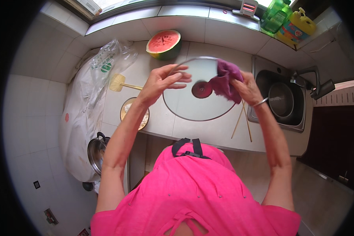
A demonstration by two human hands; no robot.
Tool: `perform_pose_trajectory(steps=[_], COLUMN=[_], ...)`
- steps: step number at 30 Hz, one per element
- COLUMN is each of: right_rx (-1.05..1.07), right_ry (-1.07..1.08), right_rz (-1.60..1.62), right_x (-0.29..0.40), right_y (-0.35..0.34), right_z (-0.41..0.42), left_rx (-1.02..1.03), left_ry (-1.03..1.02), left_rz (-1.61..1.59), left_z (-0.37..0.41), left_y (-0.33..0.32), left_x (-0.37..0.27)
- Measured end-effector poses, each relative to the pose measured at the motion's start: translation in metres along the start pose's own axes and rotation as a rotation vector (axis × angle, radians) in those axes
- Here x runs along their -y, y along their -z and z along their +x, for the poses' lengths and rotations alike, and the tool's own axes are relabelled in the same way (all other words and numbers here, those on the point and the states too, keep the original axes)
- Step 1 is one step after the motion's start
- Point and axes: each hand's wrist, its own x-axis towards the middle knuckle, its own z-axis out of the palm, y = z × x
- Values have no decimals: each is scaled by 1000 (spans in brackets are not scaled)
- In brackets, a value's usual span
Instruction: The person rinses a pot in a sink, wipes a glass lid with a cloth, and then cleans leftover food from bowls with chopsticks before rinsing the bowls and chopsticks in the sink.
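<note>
A round glass pot lid [183, 103] with a metal rim and a dark red knob [202, 89] is in front of me over the counter. My left hand [165, 79] is at its upper left rim, which passes between the thumb and the fingers. A purple cloth [228, 81] is bunched in my right hand [246, 87] and covers the lid's right edge. The cloth hides that part of the rim and reaches in close to the knob. Whether the lid touches the counter is not clear.
Half a watermelon [163, 44] stands at the back. Leftward are a wire skimmer [118, 82], a bowl of rice [141, 122], a plastic bag [106, 63] and a steel pot [94, 153]. Chopsticks [247, 126] lie right, beside the sink [258, 115] holding a pan [280, 100].
</note>
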Motion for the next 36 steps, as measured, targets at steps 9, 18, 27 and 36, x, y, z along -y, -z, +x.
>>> perform_pose_trajectory(steps=[9,18,27,36], right_rx=[168,-679,-916,-61], right_ry=[-68,-382,-289,-629], right_rz=[-31,841,1172,470], right_x=[-15,-124,-100,-33], right_y=[0,-100,-181,-142], right_z=[36,-40,-43,-72], left_rx=[-201,-593,-966,-1111], left_ry=[-16,25,-143,-206], left_rz=[-43,-352,-530,-611], left_z=[-7,-24,-18,-29], left_y=[-36,-20,-36,7], left_x=[41,95,120,114])
